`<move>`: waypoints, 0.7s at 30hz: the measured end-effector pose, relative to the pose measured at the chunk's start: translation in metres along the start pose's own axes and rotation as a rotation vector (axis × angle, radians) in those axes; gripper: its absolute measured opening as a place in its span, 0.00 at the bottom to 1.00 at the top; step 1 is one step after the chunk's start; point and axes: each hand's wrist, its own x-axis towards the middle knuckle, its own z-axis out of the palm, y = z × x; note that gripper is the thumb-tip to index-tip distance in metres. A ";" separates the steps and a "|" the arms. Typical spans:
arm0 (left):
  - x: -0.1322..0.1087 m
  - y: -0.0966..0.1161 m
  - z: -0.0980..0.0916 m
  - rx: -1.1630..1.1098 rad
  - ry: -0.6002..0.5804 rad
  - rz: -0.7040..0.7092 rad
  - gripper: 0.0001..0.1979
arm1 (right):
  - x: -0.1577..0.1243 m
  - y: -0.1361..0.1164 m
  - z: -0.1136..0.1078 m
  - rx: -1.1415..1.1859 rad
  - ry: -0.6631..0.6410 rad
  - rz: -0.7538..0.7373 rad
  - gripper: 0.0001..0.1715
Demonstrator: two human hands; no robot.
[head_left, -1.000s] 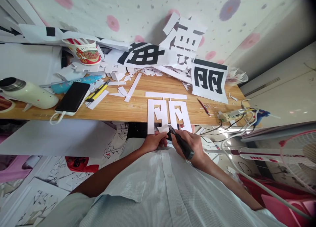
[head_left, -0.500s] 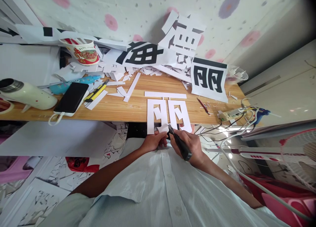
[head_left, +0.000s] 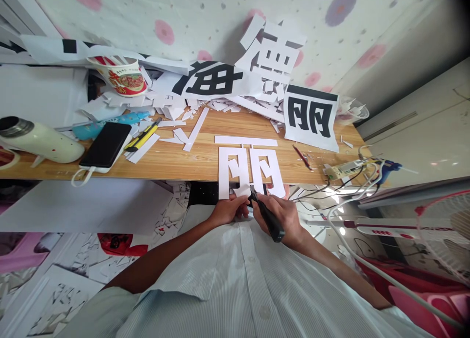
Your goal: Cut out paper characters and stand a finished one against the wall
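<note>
A white paper cut-out of a large character hangs over the front edge of the wooden table. My left hand pinches the cut-out's lower edge, fingers closed on the paper. Just to the right, my right hand grips a black utility knife, whose tip touches the bottom of the cut-out's middle stroke. A printed sheet with the same character in black leans at the back right.
Paper scraps and more printed sheets pile at the table's back. At the left lie a black phone, a yellow cutter, a white flask and an instant-noodle cup. A glue gun and cables sit at the right edge.
Both hands and the knife stay at the cut-out's lower edge; only the view has shifted slightly.
</note>
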 end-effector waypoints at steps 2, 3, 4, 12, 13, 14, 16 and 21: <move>-0.001 0.001 0.000 0.000 0.009 -0.007 0.24 | -0.001 0.000 0.000 0.005 -0.002 -0.001 0.11; -0.002 0.002 0.000 -0.001 0.010 -0.010 0.24 | -0.001 0.001 0.000 0.007 -0.003 0.000 0.11; -0.002 0.002 0.001 -0.003 0.009 -0.010 0.24 | -0.001 0.001 0.000 0.008 -0.003 0.001 0.11; 0.000 0.000 0.001 -0.022 0.018 -0.022 0.22 | 0.001 0.000 -0.001 -0.001 0.016 -0.010 0.09; 0.000 -0.001 0.001 -0.023 0.018 -0.025 0.22 | 0.001 0.000 -0.001 0.002 0.022 -0.013 0.09; 0.001 -0.002 0.001 -0.024 0.017 -0.025 0.23 | 0.001 -0.001 -0.001 0.006 0.023 -0.013 0.08; 0.001 -0.003 0.000 -0.029 0.015 -0.024 0.23 | 0.000 -0.001 0.000 0.013 0.020 -0.010 0.08; 0.001 -0.003 0.001 -0.044 0.026 -0.035 0.22 | -0.002 -0.001 0.000 0.016 0.009 0.001 0.08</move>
